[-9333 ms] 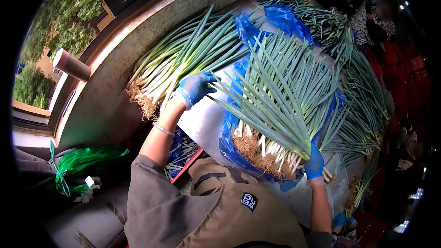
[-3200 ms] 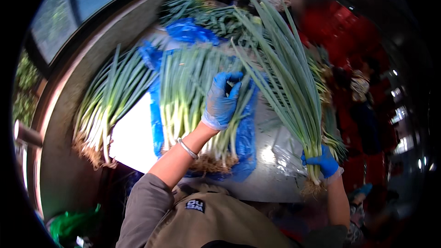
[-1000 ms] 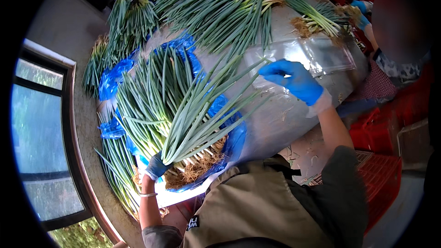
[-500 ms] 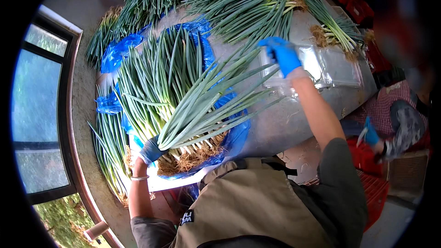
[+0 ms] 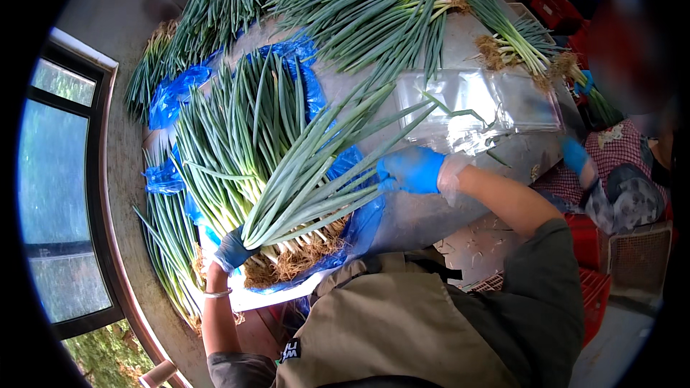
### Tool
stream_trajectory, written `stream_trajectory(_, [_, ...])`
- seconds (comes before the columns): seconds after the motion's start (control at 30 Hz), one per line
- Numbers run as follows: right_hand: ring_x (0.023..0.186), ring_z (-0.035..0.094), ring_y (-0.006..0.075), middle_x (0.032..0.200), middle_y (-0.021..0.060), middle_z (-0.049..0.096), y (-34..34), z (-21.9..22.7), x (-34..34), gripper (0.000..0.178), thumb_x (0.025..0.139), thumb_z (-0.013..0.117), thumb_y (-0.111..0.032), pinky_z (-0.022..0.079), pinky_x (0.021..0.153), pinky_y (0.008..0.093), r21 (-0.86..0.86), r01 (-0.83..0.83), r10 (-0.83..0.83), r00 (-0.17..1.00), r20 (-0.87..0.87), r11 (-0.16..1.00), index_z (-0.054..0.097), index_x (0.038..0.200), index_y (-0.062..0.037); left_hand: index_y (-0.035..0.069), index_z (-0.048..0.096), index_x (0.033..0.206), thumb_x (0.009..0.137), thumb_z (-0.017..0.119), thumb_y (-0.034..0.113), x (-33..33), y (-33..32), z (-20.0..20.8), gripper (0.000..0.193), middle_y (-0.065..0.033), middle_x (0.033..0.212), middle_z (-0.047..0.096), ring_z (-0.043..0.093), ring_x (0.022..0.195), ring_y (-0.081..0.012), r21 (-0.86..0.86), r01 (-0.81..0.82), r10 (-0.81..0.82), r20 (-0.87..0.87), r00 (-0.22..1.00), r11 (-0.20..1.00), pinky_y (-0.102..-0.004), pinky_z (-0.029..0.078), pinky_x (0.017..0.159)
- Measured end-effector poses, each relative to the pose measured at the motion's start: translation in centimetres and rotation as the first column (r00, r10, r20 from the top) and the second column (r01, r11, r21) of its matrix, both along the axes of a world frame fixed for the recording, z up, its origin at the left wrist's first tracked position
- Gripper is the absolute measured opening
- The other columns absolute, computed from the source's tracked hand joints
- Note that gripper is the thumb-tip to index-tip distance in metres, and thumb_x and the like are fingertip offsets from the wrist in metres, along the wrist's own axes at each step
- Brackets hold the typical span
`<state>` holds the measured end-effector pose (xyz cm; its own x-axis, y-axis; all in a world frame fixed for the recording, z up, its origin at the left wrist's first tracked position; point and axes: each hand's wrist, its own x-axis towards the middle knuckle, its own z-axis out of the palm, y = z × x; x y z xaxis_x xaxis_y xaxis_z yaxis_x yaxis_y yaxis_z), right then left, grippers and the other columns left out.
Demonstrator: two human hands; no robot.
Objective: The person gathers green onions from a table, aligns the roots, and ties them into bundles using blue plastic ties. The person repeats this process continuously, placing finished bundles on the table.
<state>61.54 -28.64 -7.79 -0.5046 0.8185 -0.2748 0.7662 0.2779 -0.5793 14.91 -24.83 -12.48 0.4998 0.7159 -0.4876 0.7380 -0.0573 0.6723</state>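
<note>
My left hand (image 5: 233,250), in a blue glove, is closed round the lower end of a bunch of spring onions (image 5: 309,165). The green leaves fan out up and to the right from it. My right hand (image 5: 411,169), also blue-gloved, is at the right side of this fan with its fingers curled round leaf ends. Its fingertips are partly hidden. Behind the held bunch, a large pile of spring onions (image 5: 237,122) lies on blue plastic sheeting (image 5: 370,215), its brown roots (image 5: 291,262) toward me. A loose bent green leaf (image 5: 460,111) is over the clear plastic bags (image 5: 496,100).
More spring onions (image 5: 359,7) lie across the far side of the metal table (image 5: 410,223), with smaller bunches (image 5: 521,39) at the far right and left (image 5: 169,244). A window (image 5: 61,187) is on the left. Another person's gloved hand (image 5: 575,156) and red crates (image 5: 593,294) are on the right.
My right hand has come down and toward me from above the clear bags to the held leaves. A loose leaf now shows over the bags. My left hand keeps its hold on the spring onions.
</note>
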Motion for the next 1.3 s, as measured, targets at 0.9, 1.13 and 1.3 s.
stream_trajectory(0.9, [0.085, 0.062, 0.0263, 0.094, 0.0111, 0.062, 12.9, 2.9, 2.2, 0.021, 0.083, 0.056, -0.017, 0.049, 0.073, 0.0346, 0.162, -0.184, 0.151, 0.969, 0.195, 0.97, 0.062, 0.098, -0.0025, 0.005, 0.057, 0.114, 0.069, 0.073, 0.012, -1.1, 0.0, -1.6, 0.048, -0.0102, 0.099, 0.067, 0.063, 0.089, -0.0176, 0.035, 0.004, -0.004, 0.005, 1.0, 0.999, -0.0299, 0.048, 0.08])
stream_trajectory(1.13, [0.08, 0.062, 0.0177, 0.083, 0.0069, 0.063, 13.3, 5.0, 0.7, 0.021, 0.082, 0.058, -0.018, 0.049, 0.07, 0.0313, 0.206, -0.104, 0.113, 0.993, -0.033, 0.973, 0.063, 0.094, -0.0014, 0.005, 0.056, 0.114, 0.067, 0.075, 0.01, -1.3, 0.2, -1.3, 0.051, -0.008, 0.099, 0.066, 0.061, 0.09, -0.0153, -0.015, 0.028, -0.029, -0.058, 0.998, 0.999, -0.0288, 0.048, 0.081])
stream_trajectory(1.3, [0.075, 0.059, 0.0172, 0.079, 0.0021, 0.058, 16.1, 0.6, 4.8, 0.028, 0.082, 0.064, -0.028, 0.048, 0.071, 0.0314, -0.686, 0.506, -0.814, 0.056, -0.578, 0.522, 0.062, 0.093, -0.0014, 0.006, 0.057, 0.115, 0.07, 0.073, 0.01, 0.7, 0.6, -0.1, 0.048, -0.0085, 0.101, 0.067, 0.061, 0.09, -0.0151, 0.006, 0.052, -0.052, 0.012, 0.999, 0.999, -0.029, 0.047, 0.082])
